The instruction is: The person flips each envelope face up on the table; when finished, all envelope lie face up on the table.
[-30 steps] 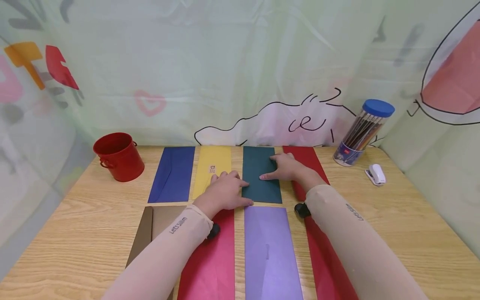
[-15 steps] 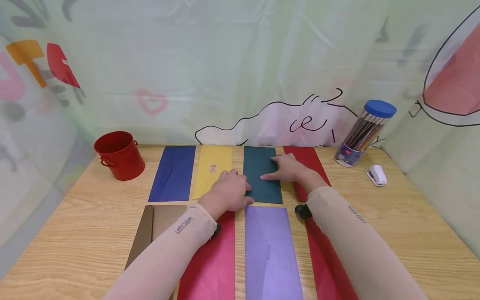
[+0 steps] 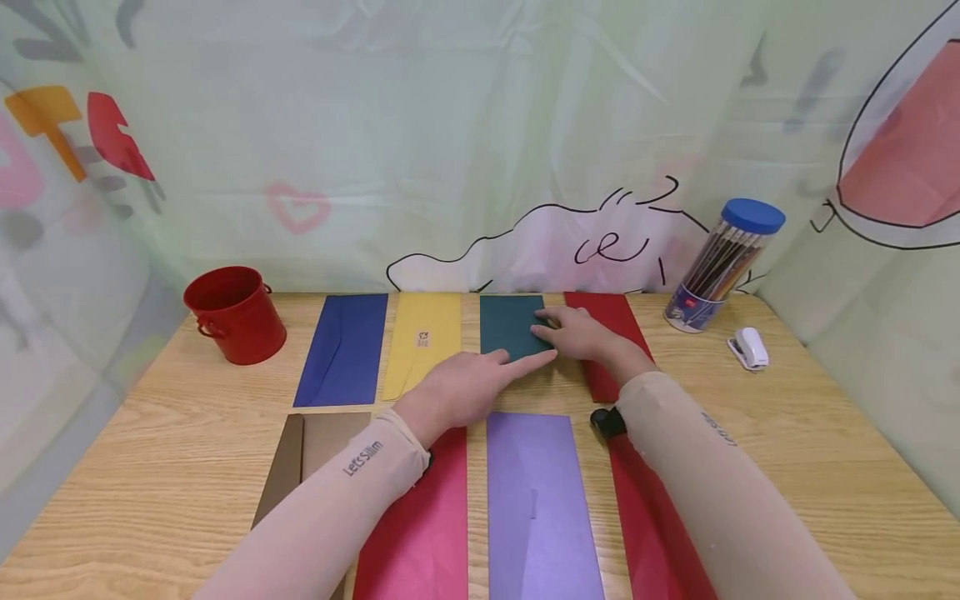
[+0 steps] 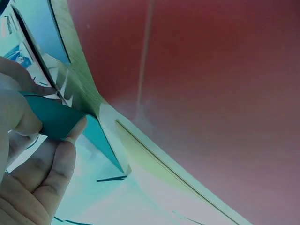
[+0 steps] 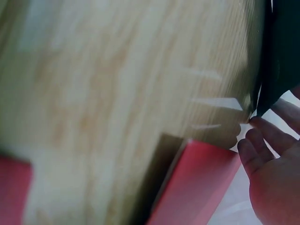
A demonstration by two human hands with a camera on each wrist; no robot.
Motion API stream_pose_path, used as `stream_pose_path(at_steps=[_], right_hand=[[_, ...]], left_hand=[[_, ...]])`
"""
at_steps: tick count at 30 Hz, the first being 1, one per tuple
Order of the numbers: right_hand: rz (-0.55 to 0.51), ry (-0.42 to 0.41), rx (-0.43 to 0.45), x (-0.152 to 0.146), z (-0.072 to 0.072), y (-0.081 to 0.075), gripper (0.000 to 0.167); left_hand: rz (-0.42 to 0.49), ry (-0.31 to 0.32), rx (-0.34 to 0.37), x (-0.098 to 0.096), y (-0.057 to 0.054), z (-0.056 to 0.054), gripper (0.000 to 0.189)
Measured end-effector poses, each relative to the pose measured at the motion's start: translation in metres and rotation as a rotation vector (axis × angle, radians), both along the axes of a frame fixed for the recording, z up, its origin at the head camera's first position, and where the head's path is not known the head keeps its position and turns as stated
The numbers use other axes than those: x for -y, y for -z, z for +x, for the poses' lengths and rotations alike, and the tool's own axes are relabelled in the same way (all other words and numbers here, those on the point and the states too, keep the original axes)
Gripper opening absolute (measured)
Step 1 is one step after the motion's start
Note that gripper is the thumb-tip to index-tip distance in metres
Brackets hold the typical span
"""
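A dark green envelope [image 3: 510,321] lies in the back row, its near edge raised off the table. My left hand [image 3: 465,385] holds that near edge, index finger stretched along it. In the left wrist view, the green envelope [image 4: 54,115] bends between the thumb and fingers of a hand [image 4: 40,173]. At the right edge my right hand [image 3: 581,336] pinches the envelope with thumb and index finger close together. The right wrist view has its fingertips at the envelope's [image 5: 286,51] corner. The pink envelope [image 3: 423,517] lies partly under my left forearm.
Blue [image 3: 341,350], yellow [image 3: 427,321] and red [image 3: 603,308] envelopes share the back row. Brown [image 3: 337,437] and purple [image 3: 540,500] ones lie nearer. A red bucket [image 3: 243,321] stands left. At right are a pencil tub [image 3: 705,283] and a small white stapler [image 3: 750,348].
The green envelope's near edge has come up off the table. My left hand has moved right along it, index finger extended. My right thumb has closed in towards the index finger.
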State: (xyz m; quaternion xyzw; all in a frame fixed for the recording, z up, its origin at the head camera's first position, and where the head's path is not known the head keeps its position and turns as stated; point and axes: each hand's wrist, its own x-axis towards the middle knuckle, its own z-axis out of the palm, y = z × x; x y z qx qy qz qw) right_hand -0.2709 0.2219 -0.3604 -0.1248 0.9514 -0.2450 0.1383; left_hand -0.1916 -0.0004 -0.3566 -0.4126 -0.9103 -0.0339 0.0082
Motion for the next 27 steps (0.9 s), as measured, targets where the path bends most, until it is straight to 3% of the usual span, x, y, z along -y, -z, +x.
stream_pose_path(at_steps=[9,15,18,23,27], right_hand=[[-0.221,0.026,0.012,0.001,0.002,-0.002,0.06],[-0.56,0.05,0.058,0.005,0.001,-0.012,0.06],[-0.668,0.046,0.077,0.006,-0.001,-0.014,0.061],[-0.634,0.056,0.114,0.007,-0.001,-0.013,0.061],[-0.504,0.089,0.125,0.008,0.001,-0.011,0.061]], left_hand=[[0.101,-0.012,0.076,0.003,-0.005,0.0,0.08],[0.312,-0.066,0.159,0.01,-0.006,0.002,0.07],[0.453,-0.097,0.202,0.014,-0.005,0.003,0.062],[0.707,-0.176,0.349,0.015,-0.005,0.003,0.047],[0.788,-0.29,0.427,0.015,-0.006,0.003,0.049]])
